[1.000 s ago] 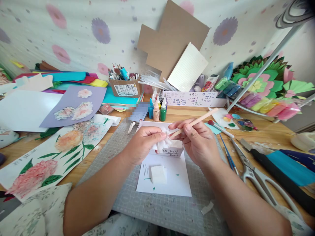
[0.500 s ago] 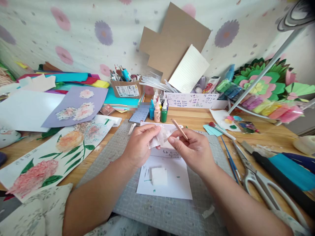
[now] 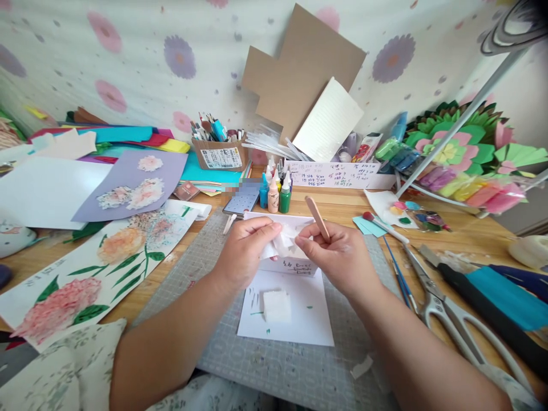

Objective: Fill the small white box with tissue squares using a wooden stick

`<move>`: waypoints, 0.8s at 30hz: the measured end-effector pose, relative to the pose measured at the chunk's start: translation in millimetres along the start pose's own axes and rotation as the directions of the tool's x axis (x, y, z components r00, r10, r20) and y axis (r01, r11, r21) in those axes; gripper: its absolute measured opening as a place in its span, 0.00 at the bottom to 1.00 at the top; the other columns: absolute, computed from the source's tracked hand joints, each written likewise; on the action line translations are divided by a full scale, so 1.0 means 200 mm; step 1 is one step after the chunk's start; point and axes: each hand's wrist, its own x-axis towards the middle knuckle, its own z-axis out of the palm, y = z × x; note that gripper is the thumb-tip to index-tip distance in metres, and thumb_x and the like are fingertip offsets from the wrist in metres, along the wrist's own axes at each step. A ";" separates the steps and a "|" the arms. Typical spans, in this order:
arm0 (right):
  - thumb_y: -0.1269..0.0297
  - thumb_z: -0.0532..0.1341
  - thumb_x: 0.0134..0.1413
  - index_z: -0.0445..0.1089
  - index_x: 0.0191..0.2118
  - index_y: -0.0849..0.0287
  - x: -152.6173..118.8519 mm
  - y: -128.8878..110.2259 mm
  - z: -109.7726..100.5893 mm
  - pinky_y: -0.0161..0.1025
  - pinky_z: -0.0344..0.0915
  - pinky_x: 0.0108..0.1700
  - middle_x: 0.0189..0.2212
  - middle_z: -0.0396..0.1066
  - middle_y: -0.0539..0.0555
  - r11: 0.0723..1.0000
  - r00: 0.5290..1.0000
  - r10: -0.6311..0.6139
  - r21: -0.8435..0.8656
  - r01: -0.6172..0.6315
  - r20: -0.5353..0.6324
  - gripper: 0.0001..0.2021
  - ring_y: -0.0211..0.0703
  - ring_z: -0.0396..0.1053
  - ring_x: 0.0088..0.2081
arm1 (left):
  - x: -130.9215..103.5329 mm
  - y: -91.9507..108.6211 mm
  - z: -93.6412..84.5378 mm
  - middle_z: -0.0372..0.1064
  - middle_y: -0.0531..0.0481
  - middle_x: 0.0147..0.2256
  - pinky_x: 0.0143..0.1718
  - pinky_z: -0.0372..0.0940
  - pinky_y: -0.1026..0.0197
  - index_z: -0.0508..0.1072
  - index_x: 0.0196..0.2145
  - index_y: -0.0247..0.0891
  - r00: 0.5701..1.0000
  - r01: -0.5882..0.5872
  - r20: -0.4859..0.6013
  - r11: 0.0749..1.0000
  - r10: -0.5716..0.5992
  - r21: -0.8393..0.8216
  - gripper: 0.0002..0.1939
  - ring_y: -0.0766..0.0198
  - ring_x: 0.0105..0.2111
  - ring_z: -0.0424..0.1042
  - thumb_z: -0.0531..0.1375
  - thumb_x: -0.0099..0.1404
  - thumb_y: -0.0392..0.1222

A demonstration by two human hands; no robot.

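My left hand [image 3: 244, 251] pinches crumpled white tissue paper [image 3: 284, 242] between thumb and fingers. Opposite it, my right hand [image 3: 342, 260] grips a flat wooden craft stick [image 3: 317, 218] that points up and to the left. Its thumb and index finger come right up to the tissue's right edge; whether they pinch it I cannot tell. Beneath both hands lies a white paper sheet [image 3: 299, 333] with small green and dark marks. A squarish pad of white tissue [image 3: 277, 307] rests on it. Behind the sheet, partly hidden by my hands, is a white box-like piece with handwriting [image 3: 295, 267].
A grey cutting mat [image 3: 175, 311] covers the middle of the table. Small paint bottles [image 3: 284, 200] and a phone [image 3: 242, 197] stand and lie behind my hands. Scissors [image 3: 436, 305] and brushes [image 3: 400, 279] are on the right. A flower picture [image 3: 124, 265] lies on the left.
The craft stick has turned more upright, its flat side showing more. My right fingers have shifted slightly at the tissue, which is folded differently. My left hand has hardly moved.
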 end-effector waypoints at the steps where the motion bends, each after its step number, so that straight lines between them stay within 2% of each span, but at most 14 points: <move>1: 0.59 0.62 0.42 0.70 0.22 0.59 0.00 0.00 0.00 0.33 0.46 0.20 0.14 0.56 0.44 1.000 1.000 0.004 -0.002 -0.004 0.005 0.08 0.30 0.49 0.17 | 0.00 0.00 0.00 0.61 0.55 0.18 0.17 0.62 0.67 0.72 0.18 0.35 1.000 -0.001 -0.001 1.000 0.001 -0.005 0.13 0.69 0.19 0.61 0.65 0.54 0.45; 7: 0.60 0.63 0.41 0.69 0.22 0.59 0.00 0.00 -0.02 0.32 0.44 0.19 0.13 0.53 0.42 0.999 0.999 0.021 0.036 -0.020 -0.027 0.08 0.29 0.47 0.16 | 0.01 -0.01 -0.01 0.62 0.55 0.18 0.16 0.62 0.68 0.72 0.18 0.35 1.000 0.001 -0.008 0.999 -0.001 -0.044 0.13 0.70 0.18 0.61 0.66 0.54 0.45; 12: 0.61 0.66 0.41 0.70 0.23 0.59 0.02 0.02 -0.06 0.32 0.43 0.17 0.12 0.55 0.41 0.982 0.999 0.032 0.186 -0.024 -0.036 0.08 0.28 0.46 0.14 | 0.01 0.00 -0.02 0.63 0.54 0.17 0.16 0.61 0.68 0.72 0.18 0.34 1.000 -0.013 -0.017 0.996 0.011 -0.084 0.13 0.70 0.18 0.62 0.65 0.54 0.43; 17: 0.62 0.68 0.43 0.71 0.24 0.58 0.01 0.02 -0.05 0.32 0.47 0.18 0.12 0.56 0.42 0.947 0.997 -0.074 0.315 0.062 0.025 0.07 0.29 0.49 0.16 | -0.01 0.01 -0.01 0.61 0.55 0.17 0.16 0.61 0.67 0.71 0.18 0.35 0.996 0.027 0.082 0.997 -0.021 -0.073 0.15 0.69 0.17 0.62 0.66 0.55 0.46; 20: 0.64 0.69 0.43 0.71 0.27 0.56 -0.01 0.02 -0.03 0.32 0.47 0.19 0.14 0.53 0.40 0.929 0.986 -0.164 0.342 0.139 0.043 0.06 0.29 0.48 0.17 | -0.03 0.00 -0.01 0.59 0.55 0.18 0.17 0.62 0.66 0.70 0.19 0.35 0.981 0.028 0.191 0.998 -0.015 -0.064 0.18 0.70 0.18 0.62 0.66 0.57 0.49; 22: 0.63 0.72 0.40 0.72 0.33 0.55 -0.02 0.02 -0.02 0.31 0.45 0.19 0.16 0.52 0.39 0.928 0.981 -0.180 0.342 0.146 0.071 0.12 0.28 0.46 0.17 | -0.04 0.00 -0.01 0.61 0.55 0.19 0.18 0.62 0.66 0.72 0.22 0.34 0.965 0.034 0.261 0.997 -0.014 -0.070 0.17 0.69 0.19 0.63 0.66 0.57 0.51; 24: 0.59 0.73 0.39 0.72 0.39 0.54 -0.01 0.03 -0.01 0.32 0.45 0.20 0.17 0.51 0.39 0.940 0.976 -0.160 0.326 0.104 0.150 0.19 0.29 0.46 0.18 | -0.05 0.00 -0.01 0.63 0.54 0.21 0.19 0.62 0.65 0.74 0.26 0.34 0.961 0.029 0.278 0.997 -0.007 -0.076 0.17 0.69 0.20 0.63 0.67 0.57 0.53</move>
